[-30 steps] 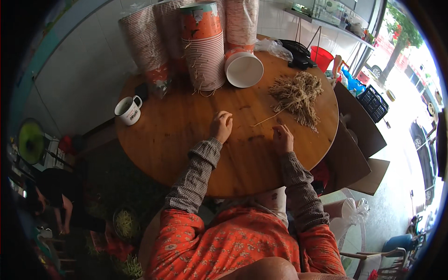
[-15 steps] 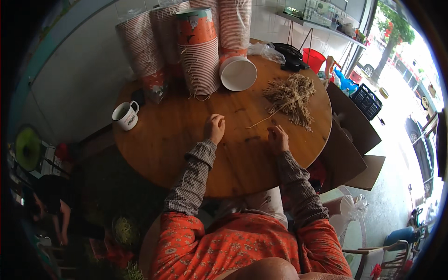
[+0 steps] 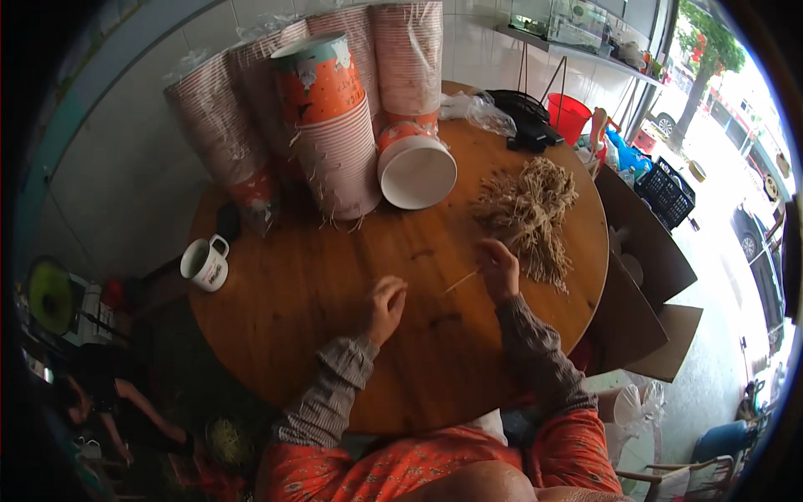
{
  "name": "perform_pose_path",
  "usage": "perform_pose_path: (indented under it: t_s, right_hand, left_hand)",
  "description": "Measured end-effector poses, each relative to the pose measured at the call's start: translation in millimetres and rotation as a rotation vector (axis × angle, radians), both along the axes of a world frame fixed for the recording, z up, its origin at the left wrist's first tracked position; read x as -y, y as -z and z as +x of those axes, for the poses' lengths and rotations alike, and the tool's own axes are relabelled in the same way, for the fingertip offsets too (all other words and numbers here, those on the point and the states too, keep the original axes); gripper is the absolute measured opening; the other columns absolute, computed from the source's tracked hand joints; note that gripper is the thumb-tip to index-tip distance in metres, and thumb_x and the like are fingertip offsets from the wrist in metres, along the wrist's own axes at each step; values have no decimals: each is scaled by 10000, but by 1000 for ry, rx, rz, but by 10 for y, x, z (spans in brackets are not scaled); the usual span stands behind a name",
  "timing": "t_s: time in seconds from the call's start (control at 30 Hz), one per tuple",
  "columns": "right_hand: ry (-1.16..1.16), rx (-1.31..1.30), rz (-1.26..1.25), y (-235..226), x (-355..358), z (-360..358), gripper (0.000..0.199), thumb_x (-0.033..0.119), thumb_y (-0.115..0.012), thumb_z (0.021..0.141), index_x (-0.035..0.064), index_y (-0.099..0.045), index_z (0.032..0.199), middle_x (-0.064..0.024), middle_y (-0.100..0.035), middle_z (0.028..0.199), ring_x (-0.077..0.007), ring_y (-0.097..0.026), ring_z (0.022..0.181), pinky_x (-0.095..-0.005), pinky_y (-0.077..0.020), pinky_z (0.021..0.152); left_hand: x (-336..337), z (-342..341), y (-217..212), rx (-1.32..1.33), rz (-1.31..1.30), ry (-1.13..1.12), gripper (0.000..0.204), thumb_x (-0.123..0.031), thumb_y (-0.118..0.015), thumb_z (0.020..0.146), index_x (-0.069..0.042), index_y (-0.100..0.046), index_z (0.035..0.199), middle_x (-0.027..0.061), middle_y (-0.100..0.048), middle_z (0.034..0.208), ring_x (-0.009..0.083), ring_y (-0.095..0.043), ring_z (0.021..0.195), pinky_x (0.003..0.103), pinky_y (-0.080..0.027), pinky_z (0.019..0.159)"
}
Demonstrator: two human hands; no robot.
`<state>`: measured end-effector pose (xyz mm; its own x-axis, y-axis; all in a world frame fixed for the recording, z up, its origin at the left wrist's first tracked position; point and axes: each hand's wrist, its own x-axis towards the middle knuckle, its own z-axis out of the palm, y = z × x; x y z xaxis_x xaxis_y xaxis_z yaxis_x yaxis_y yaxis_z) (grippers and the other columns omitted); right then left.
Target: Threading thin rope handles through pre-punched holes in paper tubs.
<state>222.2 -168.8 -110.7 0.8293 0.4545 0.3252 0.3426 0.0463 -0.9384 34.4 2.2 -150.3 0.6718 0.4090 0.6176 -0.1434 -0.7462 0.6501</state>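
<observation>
My left hand (image 3: 387, 306) is over the middle of the wooden table, its fingers curled together; whatever may be in them is too small to make out. My right hand (image 3: 500, 272) is closed too, beside the near left edge of a pile of tan, straw-like strands (image 3: 539, 209). One thin loose strand (image 3: 461, 282) lies on the tabletop, running up to the fingers of that hand. Whether they grip it does not show clearly. Beyond my hands lies a paper tub (image 3: 418, 177) on its side, its white mouth toward me.
Tall stacks of orange-and-white paper tubs (image 3: 335, 142), several in clear plastic, stand at the back left of the round table (image 3: 276, 322). A white mug (image 3: 206, 264) is near the left edge. Open cardboard boxes (image 3: 644, 251) flank the right side. Another person (image 3: 125, 393) is low at the left.
The view has tilted, so the table sits lower in the picture. My right hand has moved farther out, up to the pile of strands. The left hand stays over about the same part of the table.
</observation>
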Motion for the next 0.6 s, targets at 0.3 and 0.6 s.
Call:
perform_pose_path:
  t_s: [0.3, 0.6]
  right_hand:
    - [282, 707, -5, -450, -1379, 1182, 277, 152, -692, 764, 76, -581, 1005, -124, -554, 955, -310, -561, 917, -381, -481, 769]
    - [233, 925, -268, -701, -1786, 1475, 83, 177, -564, 844, 101, -538, 868, -100, -551, 851, -304, -578, 857, -429, -475, 683]
  left_hand:
    - [116, -93, -202, -158, 33, -24, 139, -37, -650, 822, -17, -666, 958, 116, -622, 1073, 292, -587, 1056, 386, -505, 886]
    - [133, -33, -263, -109, 1, 43, 119, -33, -639, 830, -10, -642, 946, 124, -623, 1028, 304, -585, 1035, 382, -496, 891]
